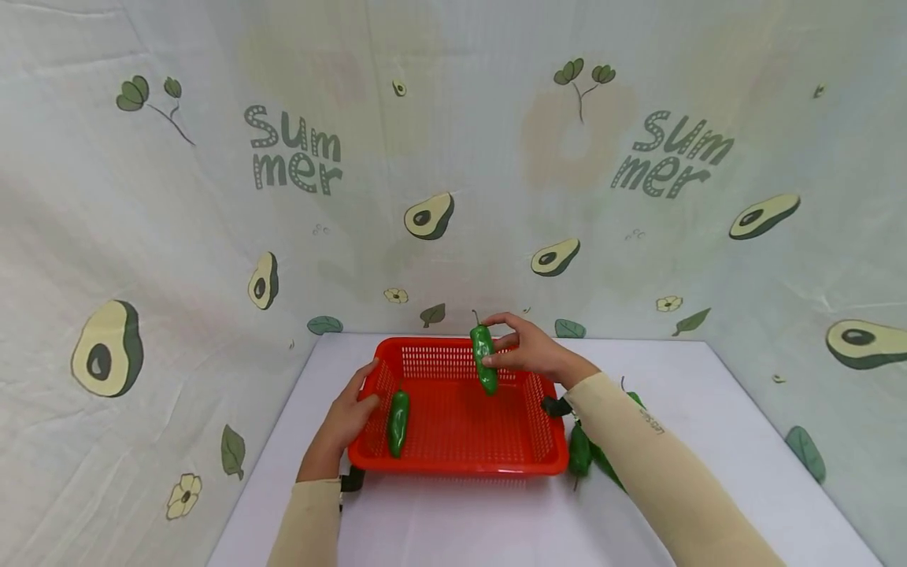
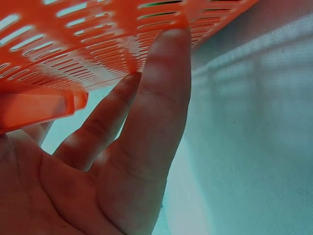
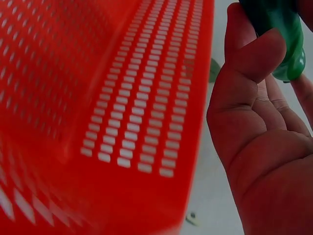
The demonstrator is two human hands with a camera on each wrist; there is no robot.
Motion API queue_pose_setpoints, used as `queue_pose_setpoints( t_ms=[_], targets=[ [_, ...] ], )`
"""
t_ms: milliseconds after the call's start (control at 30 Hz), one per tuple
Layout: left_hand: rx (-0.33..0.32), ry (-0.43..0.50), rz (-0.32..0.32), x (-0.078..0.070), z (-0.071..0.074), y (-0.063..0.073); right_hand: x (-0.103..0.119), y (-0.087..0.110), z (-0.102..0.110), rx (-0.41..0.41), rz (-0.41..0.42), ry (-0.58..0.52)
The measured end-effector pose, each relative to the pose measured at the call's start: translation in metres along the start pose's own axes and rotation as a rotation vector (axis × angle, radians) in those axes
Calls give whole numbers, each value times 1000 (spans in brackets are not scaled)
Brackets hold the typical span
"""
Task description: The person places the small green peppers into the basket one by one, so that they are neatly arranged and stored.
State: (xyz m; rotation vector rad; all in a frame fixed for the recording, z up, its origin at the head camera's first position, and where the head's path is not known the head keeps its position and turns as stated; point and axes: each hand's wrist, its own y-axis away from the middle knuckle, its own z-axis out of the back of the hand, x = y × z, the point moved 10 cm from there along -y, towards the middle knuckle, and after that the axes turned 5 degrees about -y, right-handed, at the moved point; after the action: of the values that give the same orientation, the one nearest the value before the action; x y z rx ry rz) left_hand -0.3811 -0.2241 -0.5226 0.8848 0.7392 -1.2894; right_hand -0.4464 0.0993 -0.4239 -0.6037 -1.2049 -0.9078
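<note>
Pepper, long, glossy and green with a thin curved stem (image 1: pixel 483 345), is hanging nearly upright, stem end up and slightly tilted, between the thumb and fingers of a person's right hand (image 1: pixel 530 346); I am viewing it remotely, and that grip is grasping the pepper firmly around its middle. In the head view it is showing over the far right part of a rectangular red plastic basket with slotted walls (image 1: pixel 460 469). The left hand (image 1: pixel 346 419) is clasping the basket's left rim, and from the left wrist view I am seeing fingers touching the slotted wall from outside. A second slim green pepper (image 1: pixel 398 424) is lying inside at left, pointing near to far. More green peppers (image 1: pixel 579 450) are lying just beside the basket at right, partly hidden from me by a cream sleeve (image 1: pixel 659 461). A white tabletop (image 1: pixel 425 524) is supporting everything, and a pale avocado-print cloth (image 1: pixel 482 157) is hanging at the far side.
</note>
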Motion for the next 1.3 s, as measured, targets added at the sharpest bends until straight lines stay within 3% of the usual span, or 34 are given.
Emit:
queue_pose_setpoints(
  t_ms=[400, 700, 1033, 1300],
  targets=[
    [-4, 10, -13, -1, -1, -4, 4, -35, -64, 109, 4, -33],
    [-7, -8, -3, 0, 0, -6, -4, -51, -99, 161, -13, -44],
    [-17, -29, -5, 1, 2, -8, -4, -61, -123, 192, -22, -64],
    [-18, -5, -26, 0, 2, -7, -17, -65, -126, 184, -39, -33]
  ],
)
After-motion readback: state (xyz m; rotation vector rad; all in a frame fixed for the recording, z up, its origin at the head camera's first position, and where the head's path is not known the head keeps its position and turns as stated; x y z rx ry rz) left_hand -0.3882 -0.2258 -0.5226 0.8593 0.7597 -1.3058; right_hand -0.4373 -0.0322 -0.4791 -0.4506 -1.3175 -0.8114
